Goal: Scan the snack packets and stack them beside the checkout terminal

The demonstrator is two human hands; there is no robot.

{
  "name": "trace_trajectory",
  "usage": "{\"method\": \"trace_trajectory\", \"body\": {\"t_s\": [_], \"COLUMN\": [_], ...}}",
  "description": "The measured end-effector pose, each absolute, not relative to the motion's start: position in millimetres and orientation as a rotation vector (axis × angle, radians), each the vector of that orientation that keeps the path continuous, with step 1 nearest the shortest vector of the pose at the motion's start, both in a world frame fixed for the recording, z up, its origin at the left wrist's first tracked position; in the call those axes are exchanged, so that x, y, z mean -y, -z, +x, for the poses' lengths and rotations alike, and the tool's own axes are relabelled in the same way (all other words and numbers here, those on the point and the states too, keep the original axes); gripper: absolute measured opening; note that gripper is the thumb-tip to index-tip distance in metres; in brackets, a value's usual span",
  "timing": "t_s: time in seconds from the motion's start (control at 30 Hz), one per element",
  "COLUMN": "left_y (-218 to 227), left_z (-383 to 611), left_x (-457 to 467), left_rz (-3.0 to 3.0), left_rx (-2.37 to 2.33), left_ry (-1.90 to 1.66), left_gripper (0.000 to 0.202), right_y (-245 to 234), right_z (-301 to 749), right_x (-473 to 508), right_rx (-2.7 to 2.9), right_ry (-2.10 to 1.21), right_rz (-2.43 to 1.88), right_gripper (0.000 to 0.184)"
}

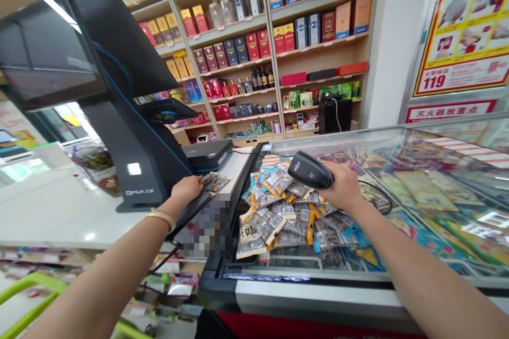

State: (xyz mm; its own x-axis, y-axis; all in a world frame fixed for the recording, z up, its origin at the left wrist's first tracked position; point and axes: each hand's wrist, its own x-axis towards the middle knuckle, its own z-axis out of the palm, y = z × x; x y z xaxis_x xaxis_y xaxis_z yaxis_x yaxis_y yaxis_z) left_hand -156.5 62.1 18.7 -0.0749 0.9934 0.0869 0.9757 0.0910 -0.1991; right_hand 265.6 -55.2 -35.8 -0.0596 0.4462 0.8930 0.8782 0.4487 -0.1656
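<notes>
My right hand [345, 188] is wrapped round the handle of a black barcode scanner [310, 170], held just above a heap of small snack packets [292, 212]. The packets are clear with dark contents and orange, blue and cream edges. They lie piled on the glass lid of a chest freezer [318, 294]. At the counter, my left hand [187, 190] is closed on a small snack packet [216, 184] over a dark keyboard [191, 206]. The fingertips there are partly hidden.
A black checkout terminal [135, 137] stands left on the white counter [95, 228]. Behind it is a dark flat device [209, 156]. The scanner's cable [384, 196] curls over the glass at right. Shelves [222, 82] of boxes and bottles line the back wall. Bright green bars [32, 286] are lower left.
</notes>
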Motion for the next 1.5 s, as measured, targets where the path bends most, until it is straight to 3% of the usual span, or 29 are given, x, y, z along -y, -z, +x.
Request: {"method": "trace_trajectory", "body": {"t_s": [0.13, 0.33, 0.57, 1.13, 1.37, 1.5], "left_y": [-31, -52, -72, -69, -48, -24], "left_z": [-160, -151, -106, -70, -50, -19], "left_x": [-55, -37, 11, 30, 18, 4], "left_rz": [-1.964, -2.112, -2.165, -2.279, -2.343, -2.456], "left_rx": [2.021, 1.037, 0.326, 0.138, 0.295, 0.434], "left_ry": [0.023, 0.495, 0.539, 0.459, 0.607, 0.721], "left_gripper": [0.044, 0.032, 0.031, 0.036, 0.032, 0.035], "right_y": [37, 36, 30, 23, 27, 30], "right_z": [265, 264, 257, 251, 258, 263], "right_x": [54, 55, 58, 63, 58, 55], "right_rx": [1.691, 1.753, 1.884, 1.950, 1.710, 1.601], "right_ry": [0.508, 0.464, 0.355, 0.221, 0.346, 0.429], "right_rz": [-1.169, -1.159, -1.097, -1.127, -1.116, -1.172], "right_gripper": [0.032, 0.032, 0.028, 0.022, 0.034, 0.031]}}
